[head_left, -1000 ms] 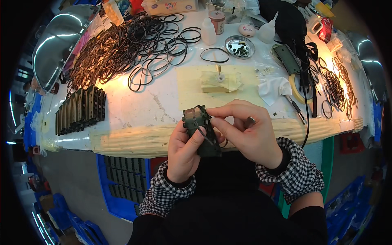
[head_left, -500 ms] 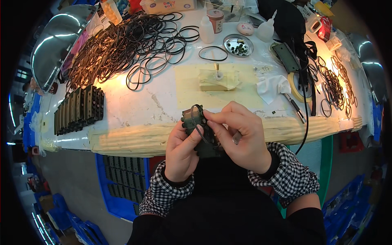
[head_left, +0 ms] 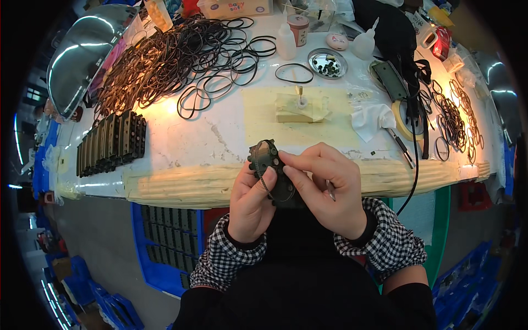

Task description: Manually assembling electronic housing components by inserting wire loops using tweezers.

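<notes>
A dark green casing [head_left: 282,186] with knobbed edges is held up over the table's front edge. My left hand [head_left: 248,206] is closed around its left side, thumb lying on its face. A thin dark rubber loop [head_left: 256,165] runs over the casing and under that thumb, its lower part hanging across the front. My right hand [head_left: 333,190] pinches thumb and forefinger together at the casing's right edge; what is between the fingertips is too small to make out. A slim metal tool [head_left: 330,190] is tucked in the curled fingers of the same hand.
A tangled heap of dark rubber loops [head_left: 148,71] covers the back left, beside a row of green casings [head_left: 113,142]. A taped block [head_left: 297,113] sits ahead; a round dish [head_left: 328,63] of small dark parts lies behind. A cable [head_left: 416,159] hangs at right.
The casing has tilted slightly in my hands, showing more of its knobbed right edge. My right fingertips stay at that edge. The whole view has shifted a little.
</notes>
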### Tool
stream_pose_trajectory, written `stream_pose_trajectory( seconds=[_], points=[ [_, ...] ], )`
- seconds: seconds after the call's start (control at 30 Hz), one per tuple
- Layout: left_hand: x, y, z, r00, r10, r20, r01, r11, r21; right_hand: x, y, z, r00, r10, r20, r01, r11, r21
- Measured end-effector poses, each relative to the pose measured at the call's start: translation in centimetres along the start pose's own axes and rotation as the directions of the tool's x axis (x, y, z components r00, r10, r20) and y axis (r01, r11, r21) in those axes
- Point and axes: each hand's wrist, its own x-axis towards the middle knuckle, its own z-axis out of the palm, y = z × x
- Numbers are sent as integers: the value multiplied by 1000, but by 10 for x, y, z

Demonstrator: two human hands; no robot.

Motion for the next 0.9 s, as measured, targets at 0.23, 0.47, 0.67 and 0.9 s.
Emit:
stream_pose_trajectory(
  seconds=[0.23,0.47,0.67,0.9],
  points=[
    [-1,-1,0,999,13,52,-8,994,-105,1,-6,-2,1000,-15,12,15,999,-29],
    [-2,0,1,999,21,49,-19,999,-44,2,-4,-3,999,-43,28,44,998,-33],
    [-4,-1,-7,990,77,116,-88,992,91,1,8,-7,966,-253,48,257,958,-124],
    [-1,22,10,998,-1,66,-2,998,58,7,1,-11,978,-188,90,193,980,-46]
  ],
)
